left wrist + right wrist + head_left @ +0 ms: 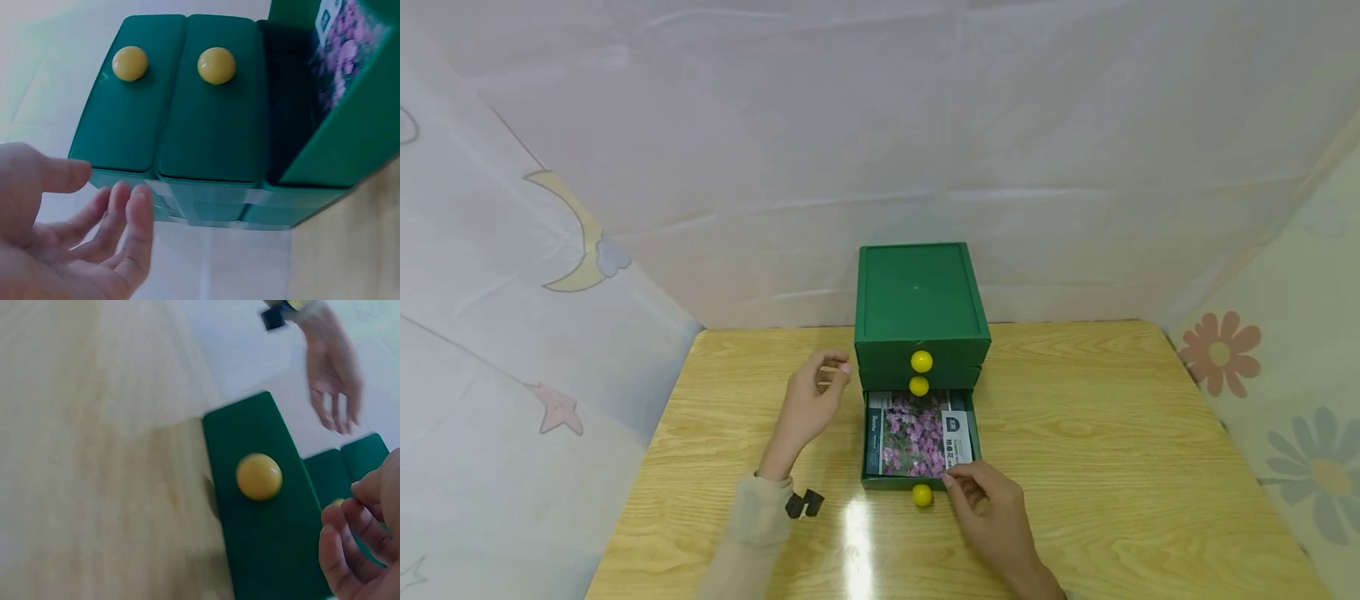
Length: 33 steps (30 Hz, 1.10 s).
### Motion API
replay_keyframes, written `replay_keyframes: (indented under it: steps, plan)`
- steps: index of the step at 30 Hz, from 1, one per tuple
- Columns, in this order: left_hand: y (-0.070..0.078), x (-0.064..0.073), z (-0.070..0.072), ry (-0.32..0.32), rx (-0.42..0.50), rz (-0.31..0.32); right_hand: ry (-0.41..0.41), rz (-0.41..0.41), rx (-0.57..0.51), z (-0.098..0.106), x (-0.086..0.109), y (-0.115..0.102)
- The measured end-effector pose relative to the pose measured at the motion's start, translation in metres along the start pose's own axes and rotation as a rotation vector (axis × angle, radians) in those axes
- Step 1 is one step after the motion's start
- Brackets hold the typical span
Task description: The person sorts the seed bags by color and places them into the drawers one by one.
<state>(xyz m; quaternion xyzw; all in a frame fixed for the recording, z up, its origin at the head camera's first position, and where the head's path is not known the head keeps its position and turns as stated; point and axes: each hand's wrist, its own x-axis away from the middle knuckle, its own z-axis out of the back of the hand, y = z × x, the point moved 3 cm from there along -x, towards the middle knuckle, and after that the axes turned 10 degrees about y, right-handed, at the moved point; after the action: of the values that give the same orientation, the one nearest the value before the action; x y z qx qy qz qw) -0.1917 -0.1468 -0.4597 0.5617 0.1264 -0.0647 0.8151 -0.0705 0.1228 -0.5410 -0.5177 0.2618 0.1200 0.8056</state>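
A small green drawer cabinet [921, 292] stands on the table, with a round yellow knob [921, 361] on each drawer. Its bottom drawer [891, 482] is pulled out. Inside lies a flat packet [913, 433] printed with pink-purple flowers and a white label. My left hand [812, 400] hovers beside the cabinet's left side, fingers loosely bent and holding nothing; the left wrist view shows that hand [94, 231] apart from it. Over the drawer's front right corner is my right hand [992, 517], thumb and fingertips close together. No object shows between those fingers [356, 547] in the right wrist view.
The wooden table [1112, 450] extends to both sides of the cabinet. A pale cloth wall [760, 167] rises behind it, with printed cloth at left and right. A black wrist mount [805, 503] sits at my left cuff.
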Motion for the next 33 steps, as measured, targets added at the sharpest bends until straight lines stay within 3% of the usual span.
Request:
replay_keyframes:
  steps: [4, 8, 11, 18, 25, 33]
  plan:
    - [0.009, -0.012, 0.0, 0.041, 0.04, -0.132, -0.001, 0.084, 0.011, -0.012, 0.011, -0.005]
    - [0.018, -0.022, -0.005, 0.033, 0.057, -0.288, 0.0, 0.154, 0.045, -0.022, 0.02, -0.01]
    - [0.025, -0.026, -0.009, 0.012, 0.081, -0.362, -0.005, 0.193, 0.096, -0.027, 0.024, -0.011]
    - [0.045, -0.027, -0.013, -0.044, 0.177, -0.412, -0.034, 0.228, 0.239, -0.034, 0.03, -0.011]
    - [0.039, -0.03, -0.017, -0.034, 0.26, -0.455, -0.1, 0.229, 0.31, -0.037, 0.03, -0.014]
    - [0.034, -0.033, -0.021, 0.002, 0.311, -0.479, -0.153, 0.173, 0.305, -0.038, 0.021, -0.016]
